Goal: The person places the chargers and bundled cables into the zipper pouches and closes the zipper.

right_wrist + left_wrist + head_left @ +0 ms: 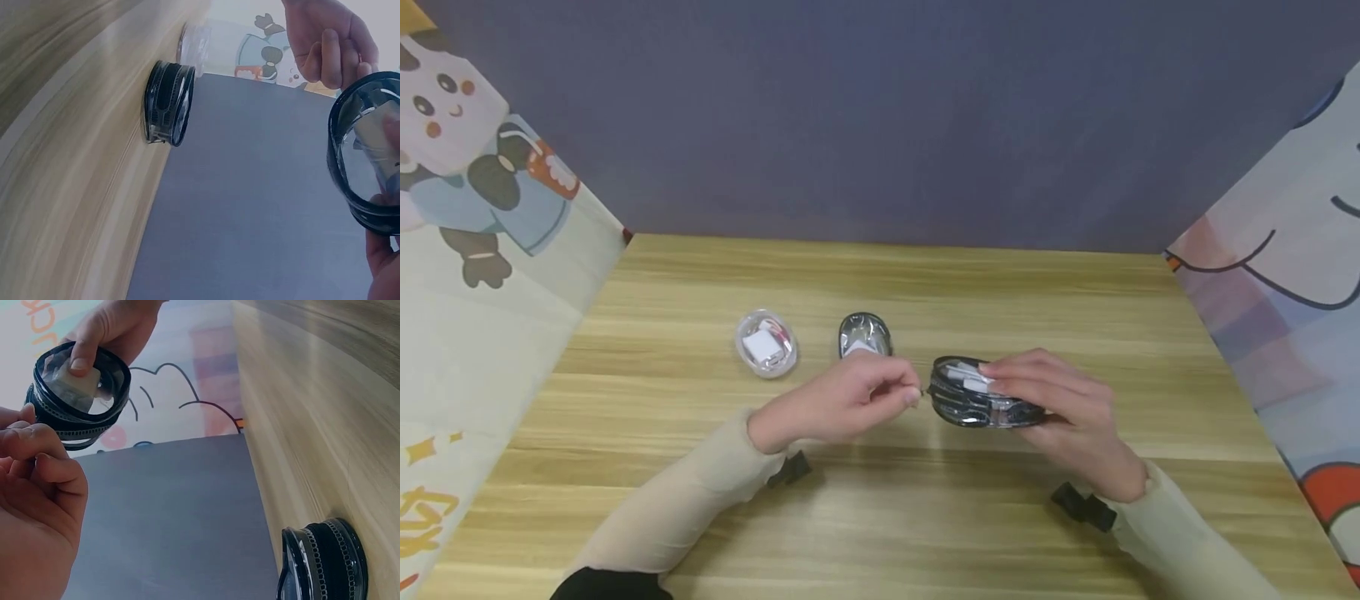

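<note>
A clear pouch with black trim and a zipper (962,410) is held above the table by my right hand (1078,417), its thumb and fingers on opposite faces. Through the clear side shows a white charger block (84,384) with other white pieces. My left hand (831,400), fingers curled, pinches the small zipper pull (924,392) at the pouch's left end. The pull itself is mostly hidden by the fingertips. In the right wrist view the left hand (334,47) is beside the pouch's rim (335,156).
Behind my left hand, a second black-trimmed clear pouch (865,327) stands on the wooden table (887,517). Farther left lies a clear, white-edged pouch (766,371) with a white charger and cable inside. A grey-blue panel (887,125) closes off the back; printed panels flank both sides.
</note>
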Demonstrator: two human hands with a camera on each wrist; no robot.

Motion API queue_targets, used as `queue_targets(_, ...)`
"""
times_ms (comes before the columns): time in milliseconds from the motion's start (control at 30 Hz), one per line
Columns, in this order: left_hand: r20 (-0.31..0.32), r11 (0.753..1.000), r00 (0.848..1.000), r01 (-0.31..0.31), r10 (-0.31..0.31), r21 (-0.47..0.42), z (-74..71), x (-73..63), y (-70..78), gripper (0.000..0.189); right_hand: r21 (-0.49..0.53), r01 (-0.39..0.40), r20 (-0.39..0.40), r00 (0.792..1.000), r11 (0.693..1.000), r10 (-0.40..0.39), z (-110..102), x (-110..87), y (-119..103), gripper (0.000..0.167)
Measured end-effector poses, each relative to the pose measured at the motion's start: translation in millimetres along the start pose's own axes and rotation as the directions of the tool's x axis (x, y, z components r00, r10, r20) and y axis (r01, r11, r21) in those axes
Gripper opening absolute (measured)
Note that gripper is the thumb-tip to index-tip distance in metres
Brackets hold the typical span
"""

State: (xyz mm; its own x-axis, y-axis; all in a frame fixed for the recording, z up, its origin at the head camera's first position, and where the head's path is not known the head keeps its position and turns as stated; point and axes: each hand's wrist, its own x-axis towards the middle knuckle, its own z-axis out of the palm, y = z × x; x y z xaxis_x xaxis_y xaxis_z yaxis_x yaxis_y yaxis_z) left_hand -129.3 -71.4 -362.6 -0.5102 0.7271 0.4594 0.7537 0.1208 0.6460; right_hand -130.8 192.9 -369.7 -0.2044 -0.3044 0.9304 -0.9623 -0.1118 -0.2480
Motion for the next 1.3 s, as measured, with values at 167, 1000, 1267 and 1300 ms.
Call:
queue_targets(167, -0.001, 1.0, 1.0, 0.0, 0.0, 0.021, 1.0, 1.7, -1.5, 0.01, -0.115, -0.016, 0.04, 0.999, 0.993, 0.021, 0, -1.7, 1, 0.022)
queue_targets(1000, -0.001, 0.989, 0.999, -0.046, 0.047, 0.139, 10.3, 13.3, -2.4, 0.009, -0.315, -0.003, 0.093, 0.995, 0.949, 0.034, 2, -7.5, 9, 0.02)
queue_targets(1267, -0.006, 0.995, 1.0, -0.003, 0.004, 0.102, 6.9, 8.4, -4.6, 0.006, -0.278, -0.054, 0.058, 0.996, 0.959, 0.073, 3, -13.8, 11, 0.028)
queue_targets(1300, -0.006, 0.995, 1.0, 0.002, -0.001, 0.097, 6.5, 7.9, -4.8, 0.006, -0.281, -0.067, 0.056, 0.995, 0.957, 0.087, 3, -15.1, 11, 0.03)
